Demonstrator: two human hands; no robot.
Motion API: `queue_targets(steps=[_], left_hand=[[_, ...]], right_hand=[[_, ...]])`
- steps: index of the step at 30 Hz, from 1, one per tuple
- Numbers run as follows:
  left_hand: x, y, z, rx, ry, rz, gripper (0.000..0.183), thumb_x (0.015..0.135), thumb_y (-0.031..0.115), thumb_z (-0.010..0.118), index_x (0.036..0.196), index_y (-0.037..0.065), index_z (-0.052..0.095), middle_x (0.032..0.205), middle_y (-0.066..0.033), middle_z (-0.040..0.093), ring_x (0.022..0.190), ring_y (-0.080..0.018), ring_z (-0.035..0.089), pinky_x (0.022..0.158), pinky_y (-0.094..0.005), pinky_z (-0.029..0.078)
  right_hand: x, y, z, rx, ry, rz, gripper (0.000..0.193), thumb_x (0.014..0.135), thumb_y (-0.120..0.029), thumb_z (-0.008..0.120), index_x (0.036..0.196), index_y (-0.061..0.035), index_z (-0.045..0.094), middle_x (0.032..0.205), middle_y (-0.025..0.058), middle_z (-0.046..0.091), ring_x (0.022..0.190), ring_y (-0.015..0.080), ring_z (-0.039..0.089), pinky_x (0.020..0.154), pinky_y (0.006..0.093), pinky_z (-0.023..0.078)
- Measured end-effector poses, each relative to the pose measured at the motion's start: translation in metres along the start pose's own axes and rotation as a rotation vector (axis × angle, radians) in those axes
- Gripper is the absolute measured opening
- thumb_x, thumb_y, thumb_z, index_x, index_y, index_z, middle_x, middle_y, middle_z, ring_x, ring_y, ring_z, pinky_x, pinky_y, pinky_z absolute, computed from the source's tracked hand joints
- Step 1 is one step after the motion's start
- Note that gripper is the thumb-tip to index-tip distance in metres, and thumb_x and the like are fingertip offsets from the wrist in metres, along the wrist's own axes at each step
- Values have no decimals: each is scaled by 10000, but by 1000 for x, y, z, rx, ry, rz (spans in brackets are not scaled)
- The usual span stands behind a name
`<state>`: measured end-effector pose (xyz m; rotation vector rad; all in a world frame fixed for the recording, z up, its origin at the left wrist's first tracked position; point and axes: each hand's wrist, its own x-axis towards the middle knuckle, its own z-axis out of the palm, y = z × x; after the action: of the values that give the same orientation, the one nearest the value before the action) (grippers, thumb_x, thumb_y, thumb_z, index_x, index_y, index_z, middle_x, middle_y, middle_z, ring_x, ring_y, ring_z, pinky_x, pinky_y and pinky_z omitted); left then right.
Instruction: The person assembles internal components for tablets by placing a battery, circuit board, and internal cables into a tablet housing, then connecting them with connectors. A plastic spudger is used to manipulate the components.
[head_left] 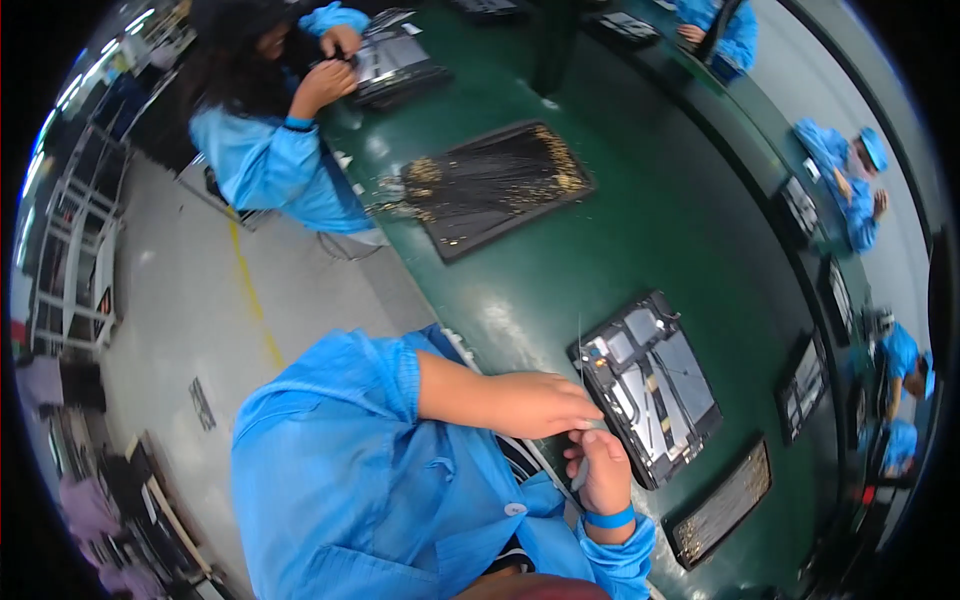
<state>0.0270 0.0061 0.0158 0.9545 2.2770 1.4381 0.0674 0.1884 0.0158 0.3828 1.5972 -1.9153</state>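
My left hand (545, 404) reaches across from the left, its fingers bent down and drawn together at my right hand (606, 478). The right hand, with a blue band at the wrist, is closed, thumb uppermost. Between the hands shows a small pale grey piece too little to name, and a thin, hair-like line rises above them. Just beyond the fingertips lies a black, tray-like case (712, 420) holding flat grey panels, silver strips and a dark ribbon. Neither hand clearly touches it.
A green bench (490, 320) carries a black tray of dark strips with gold ends (490, 190) and a smaller similar tray (725, 505). A co-worker in blue (270, 160) handles parts at the upper left. Other people sit along the right, beside more black cases (803, 388).
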Motion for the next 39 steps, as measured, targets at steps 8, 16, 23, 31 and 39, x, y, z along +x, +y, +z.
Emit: queue_targets(steps=[8, 16, 23, 31, 39], left_hand=[[0, -2, 19, 30, 140, 192, 133, 768, 158, 474, 795, 64, 563, 795, -119, 550, 730, -282, 522, 678, -355, 411], [28, -4, 22, 418, 70, 262, 121, 705, 88, 530, 818, 62, 564, 878, -100, 542, 910, -246, 486, 880, -420, 329], [55, -8, 47, 462, 210, 211, 170, 686, 47, 600, 848, 53, 550, 885, -100, 511, 914, -317, 452, 854, -431, 341], [73, 2, 73, 529, 120, 214, 179, 678, 65, 609, 848, 90, 560, 907, -72, 497, 954, -335, 415, 830, -433, 340], [82, 2, 80, 612, 175, 226, 108, 682, 121, 579, 790, 109, 585, 808, -72, 532, 924, -311, 437, 806, -403, 318]], right_hand=[[-11, 5, -10, 125, 30, 48, 162, 799, -129, 504, 895, -1, 531, 806, 83, 567, 644, 131, 510, 488, 220, 410], [-4, 2, -19, 171, 151, -17, 249, 797, -236, 521, 893, -6, 526, 761, 55, 547, 586, 97, 471, 493, 208, 384], [-17, -1, -46, 564, 487, -321, 235, 806, -155, 483, 1001, -27, 459, 748, 73, 543, 568, 118, 486, 473, 222, 400], [-24, -10, -60, 276, 894, -677, 432, 888, -240, 338, 1220, 18, 243, 840, 100, 558, 690, 116, 509, 589, 224, 438], [-6, 12, -60, -5, 971, -847, 388, 889, -337, 283, 1102, -17, 336, 895, 126, 564, 698, 143, 531, 607, 255, 443]])
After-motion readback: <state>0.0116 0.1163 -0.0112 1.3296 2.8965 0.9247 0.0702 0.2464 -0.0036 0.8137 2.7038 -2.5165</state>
